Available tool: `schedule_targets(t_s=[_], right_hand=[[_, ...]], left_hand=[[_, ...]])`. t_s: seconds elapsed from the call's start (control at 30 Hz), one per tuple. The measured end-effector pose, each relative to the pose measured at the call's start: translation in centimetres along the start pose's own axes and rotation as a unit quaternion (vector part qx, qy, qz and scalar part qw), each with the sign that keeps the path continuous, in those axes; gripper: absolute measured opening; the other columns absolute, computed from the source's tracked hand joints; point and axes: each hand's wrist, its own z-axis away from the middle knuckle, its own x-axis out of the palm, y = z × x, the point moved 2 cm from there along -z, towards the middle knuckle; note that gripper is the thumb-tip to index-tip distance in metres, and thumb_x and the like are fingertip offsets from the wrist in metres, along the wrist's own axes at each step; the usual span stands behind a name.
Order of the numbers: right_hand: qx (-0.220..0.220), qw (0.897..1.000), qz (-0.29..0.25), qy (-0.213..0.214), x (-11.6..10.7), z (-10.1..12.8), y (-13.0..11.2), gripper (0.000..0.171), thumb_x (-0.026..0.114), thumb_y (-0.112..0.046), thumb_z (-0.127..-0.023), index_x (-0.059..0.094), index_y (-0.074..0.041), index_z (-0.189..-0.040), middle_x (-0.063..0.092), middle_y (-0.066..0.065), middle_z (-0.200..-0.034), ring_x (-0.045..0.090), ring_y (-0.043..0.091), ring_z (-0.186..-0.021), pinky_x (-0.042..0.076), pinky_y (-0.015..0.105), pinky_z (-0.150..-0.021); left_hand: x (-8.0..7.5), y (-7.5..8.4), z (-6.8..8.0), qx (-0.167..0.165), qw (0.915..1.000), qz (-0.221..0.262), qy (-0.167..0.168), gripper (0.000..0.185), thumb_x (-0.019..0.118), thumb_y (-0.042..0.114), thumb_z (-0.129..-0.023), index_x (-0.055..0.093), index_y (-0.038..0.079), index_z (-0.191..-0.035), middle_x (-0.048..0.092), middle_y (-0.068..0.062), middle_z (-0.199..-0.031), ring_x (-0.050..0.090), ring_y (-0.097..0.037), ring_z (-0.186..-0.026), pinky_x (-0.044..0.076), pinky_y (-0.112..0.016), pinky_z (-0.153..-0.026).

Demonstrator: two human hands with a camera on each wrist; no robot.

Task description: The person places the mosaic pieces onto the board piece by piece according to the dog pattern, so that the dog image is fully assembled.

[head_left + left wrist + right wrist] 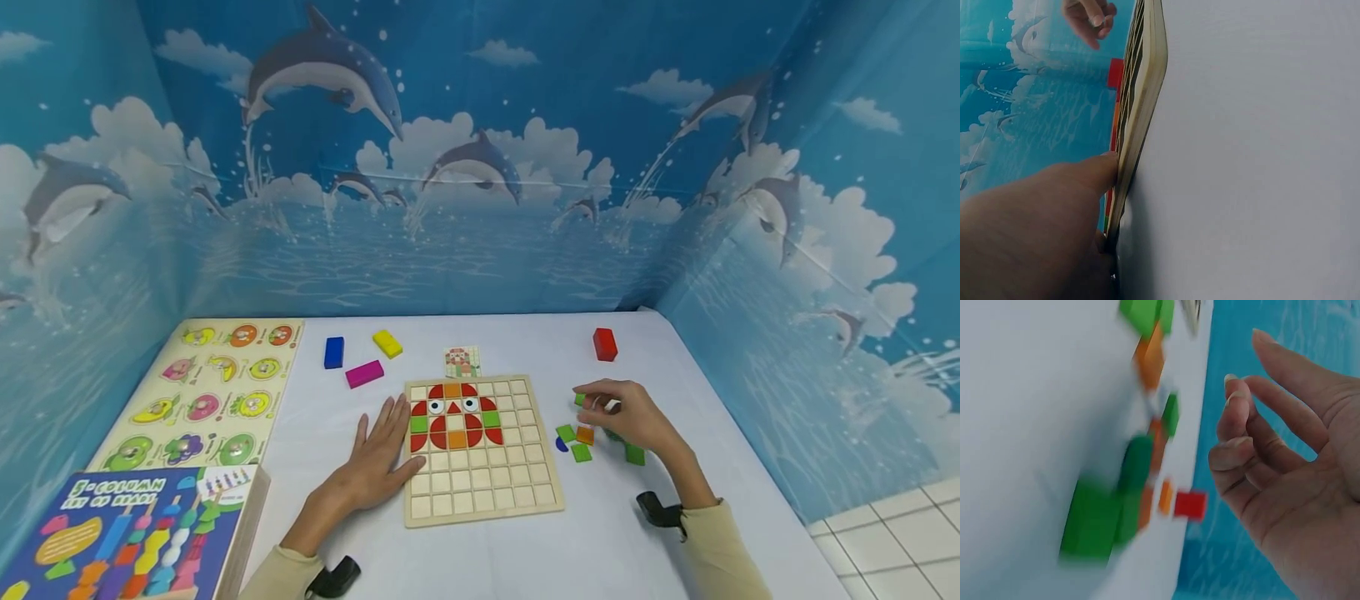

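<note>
A wooden grid board (480, 492) lies in the middle of the white table, with red, green and orange tiles forming a figure in its upper left squares. My left hand (384, 446) lies flat on the table, its fingers straight against the board's left edge (1141, 94). My right hand (596, 406) hovers right of the board over a small heap of loose tiles: green tiles (580, 452), an orange tile (585, 434) and a blue tile (561, 445). In the right wrist view its fingers (1238, 434) are loosely curled and hold nothing.
Behind the board lie a pattern card (462, 361), a blue block (333, 352), a yellow block (387, 343), a magenta block (364, 373) and a red block (604, 344). A fruit peg puzzle (206, 392) and a bead-set box (127, 533) fill the left side. Dolphin-print walls enclose the table.
</note>
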Motion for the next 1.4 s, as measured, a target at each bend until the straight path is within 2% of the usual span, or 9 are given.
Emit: schedule_targets(t_s=[0.2, 0.4, 0.8, 1.13, 1.4], right_hand=[[0.025, 0.999, 0.014, 0.017, -2.2, 1.3, 3.3, 0.038, 0.088, -0.003, -0.089, 0.077, 0.002, -0.125, 0.073, 0.006, -0.095, 0.062, 0.02, -0.085, 0.058, 0.023, -0.073], [0.071, 0.997, 0.015, 0.015, -2.8, 2.6, 5.6, 0.034, 0.089, -0.003, -0.087, 0.08, 0.001, -0.119, 0.073, 0.01, -0.1, 0.058, 0.023, -0.086, 0.052, 0.021, -0.066], [0.16, 0.987, 0.023, -0.008, -2.8, 3.5, 6.2, 0.034, 0.096, -0.016, -0.082, 0.077, -0.001, -0.106, 0.059, 0.004, -0.083, 0.054, 0.023, -0.085, 0.044, 0.024, -0.063], [0.157, 0.987, 0.025, -0.006, -2.4, 4.1, 6.8, 0.024, 0.096, -0.017, -0.082, 0.08, -0.006, -0.095, 0.059, 0.001, -0.08, 0.053, 0.022, -0.084, 0.044, 0.025, -0.064], [0.147, 0.989, 0.026, -0.011, -2.4, 3.8, 6.8, 0.025, 0.097, -0.018, -0.081, 0.079, -0.006, -0.093, 0.059, 0.001, -0.08, 0.052, 0.021, -0.083, 0.043, 0.025, -0.064]], left_hand=[[-0.2, 0.0, 0.0, -0.002, 1.0, 0.001, 0.0, 0.097, 0.066, 0.048, -0.105, 0.01, 0.008, -0.174, 0.003, -0.009, -0.183, -0.005, -0.032, -0.168, -0.009, -0.064, -0.13], [-0.1, 0.1, 0.0, 0.002, 1.0, 0.003, 0.0, 0.097, 0.066, 0.048, -0.105, 0.011, 0.007, -0.173, 0.004, -0.01, -0.182, -0.004, -0.032, -0.168, -0.009, -0.065, -0.13], [-0.1, 0.1, 0.0, -0.002, 1.0, 0.001, 0.0, 0.097, 0.065, 0.049, -0.105, 0.011, 0.008, -0.173, 0.003, -0.008, -0.183, -0.005, -0.031, -0.168, -0.008, -0.064, -0.13], [0.1, 0.1, 0.0, 0.0, 1.0, 0.007, -0.005, 0.096, 0.065, 0.049, -0.105, 0.01, 0.009, -0.173, 0.002, -0.007, -0.182, -0.006, -0.03, -0.168, -0.009, -0.063, -0.13], [0.0, 0.1, 0.0, 0.0, 1.0, 0.004, 0.0, 0.097, 0.065, 0.049, -0.105, 0.01, 0.008, -0.174, 0.003, -0.008, -0.183, -0.005, -0.031, -0.168, -0.008, -0.064, -0.13]])
